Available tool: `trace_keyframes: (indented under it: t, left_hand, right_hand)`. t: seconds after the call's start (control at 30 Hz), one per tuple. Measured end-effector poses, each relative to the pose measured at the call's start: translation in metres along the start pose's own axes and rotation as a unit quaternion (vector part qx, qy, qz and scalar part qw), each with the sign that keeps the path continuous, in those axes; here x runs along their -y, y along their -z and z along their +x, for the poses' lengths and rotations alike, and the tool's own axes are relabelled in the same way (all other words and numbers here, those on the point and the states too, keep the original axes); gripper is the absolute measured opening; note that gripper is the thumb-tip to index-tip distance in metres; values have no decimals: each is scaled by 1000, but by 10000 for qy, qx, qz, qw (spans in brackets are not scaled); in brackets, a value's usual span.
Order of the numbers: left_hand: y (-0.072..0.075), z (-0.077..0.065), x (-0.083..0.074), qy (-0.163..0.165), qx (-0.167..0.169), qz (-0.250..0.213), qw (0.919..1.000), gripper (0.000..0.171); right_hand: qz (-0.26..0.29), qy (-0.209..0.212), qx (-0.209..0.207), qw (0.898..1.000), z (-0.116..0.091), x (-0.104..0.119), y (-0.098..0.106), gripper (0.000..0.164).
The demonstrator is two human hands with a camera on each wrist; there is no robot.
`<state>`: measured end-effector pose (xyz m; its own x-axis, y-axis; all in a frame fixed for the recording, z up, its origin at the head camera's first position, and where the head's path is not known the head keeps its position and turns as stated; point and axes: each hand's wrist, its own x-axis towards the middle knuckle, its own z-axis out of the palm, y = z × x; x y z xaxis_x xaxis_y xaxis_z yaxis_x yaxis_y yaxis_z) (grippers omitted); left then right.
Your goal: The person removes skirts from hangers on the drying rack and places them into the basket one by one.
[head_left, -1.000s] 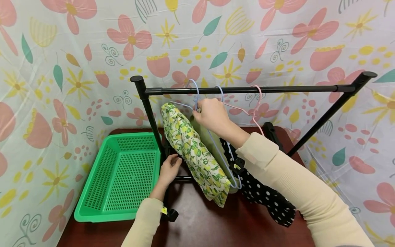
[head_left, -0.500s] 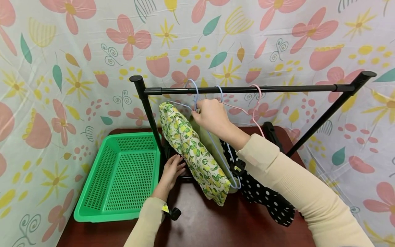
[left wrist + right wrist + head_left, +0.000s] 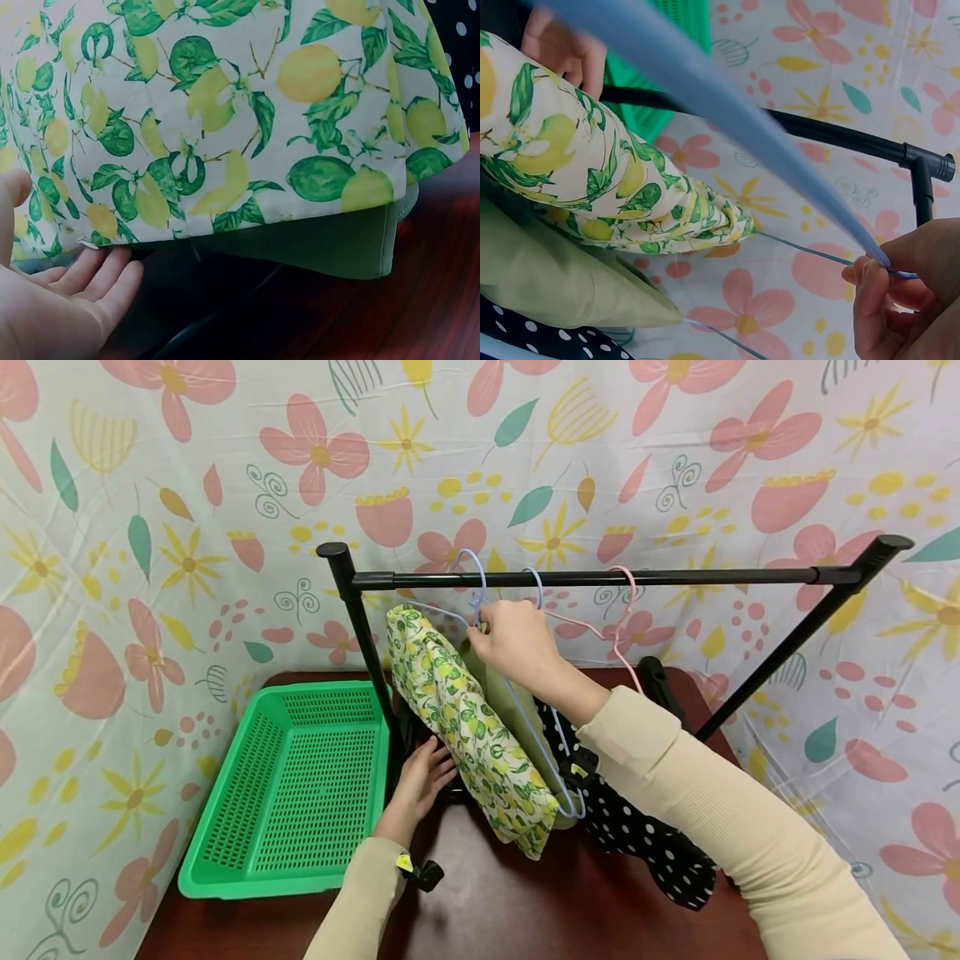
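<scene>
Near the neck of a light-blue clothes hanger [image 3: 712, 97], my right hand [image 3: 517, 635] pinches the hanger between thumb and fingers. Its hook loops over the black rail. From it hangs a lemon-print garment [image 3: 465, 727], white with yellow and green fruit. My left hand [image 3: 422, 785] is at the garment's left side, low down. In the left wrist view its fingers [image 3: 112, 277] reach under the hem, palm up, with the thumb apart from them. Behind the lemon print hang an olive-green garment [image 3: 510, 702] and a black polka-dot garment [image 3: 645, 835].
A black garment rack [image 3: 712, 577] stands on the dark red table [image 3: 480, 910]. Along its rail sit another blue hanger hook [image 3: 536, 583] and a pink hanger [image 3: 626, 610]. A green perforated basket [image 3: 197, 852] stands left of the rack, before a flower-print curtain [image 3: 225, 460].
My left hand has moved slightly right against the lemon-print garment, its fingers spreading out. The garment has shifted a little left at its upper end. My right hand keeps its hold on the hanger.
</scene>
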<state>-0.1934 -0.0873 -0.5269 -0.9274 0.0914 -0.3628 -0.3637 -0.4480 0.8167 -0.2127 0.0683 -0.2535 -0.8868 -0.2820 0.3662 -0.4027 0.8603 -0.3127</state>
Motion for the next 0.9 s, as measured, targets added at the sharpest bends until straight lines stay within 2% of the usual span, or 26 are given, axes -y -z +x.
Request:
trace_keyframes:
  t: [0.23,0.4,0.57,0.73,0.9]
  left_hand:
    - [2,-4,-2,130,-266,167,9994,69]
    - [5,-6,-7,122,-189,-21,9997,63]
    - [9,-9,-12,10,-139,-168,9998,48]
    - [9,-11,-18,-108,-402,-36,9991,16]
    - [10,-15,-23,-207,-540,204,9981,13]
  right_hand:
    - [42,-53,-81,9999,-2,0,1,43]
    - [24,0,-136,9999,-3,-2,1,46]
    - [1,47,-232,9997,-4,-5,0,45]
    - [-11,17,-169,9999,-5,-7,-2,45]
    - [4,-9,-175,9998,-5,-8,-3,41]
